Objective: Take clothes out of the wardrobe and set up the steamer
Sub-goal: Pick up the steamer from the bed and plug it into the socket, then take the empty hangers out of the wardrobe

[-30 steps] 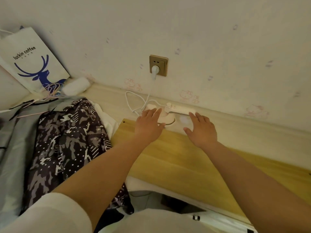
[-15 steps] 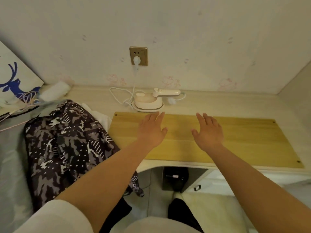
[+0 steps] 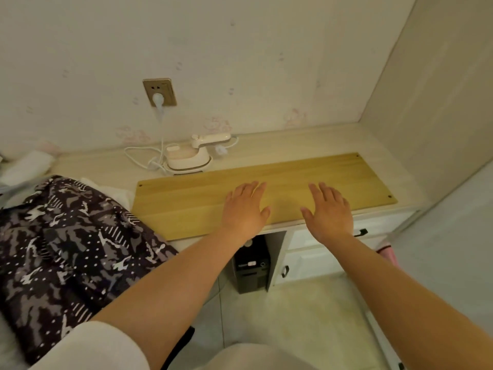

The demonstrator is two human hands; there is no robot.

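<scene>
Steamer (image 3: 190, 158) plugged into far wall socket (image 3: 159, 92), cord (image 3: 138, 156) looped beside; left hand (image 3: 244, 209) and right hand (image 3: 329, 210) flat-fingered, empty; risk: snagged cord topples it.

Head camera, one wide-angle view, looking forward and steeply down.

It looks from above the person's own arms toward a wall (image 3: 240, 49) across the top of the frame, with a wooden board (image 3: 293, 172) on a counter at mid-frame and floor (image 3: 306, 316) at the bottom. Straight edges bow near the frame's sides. No second view shares the scene.
</scene>
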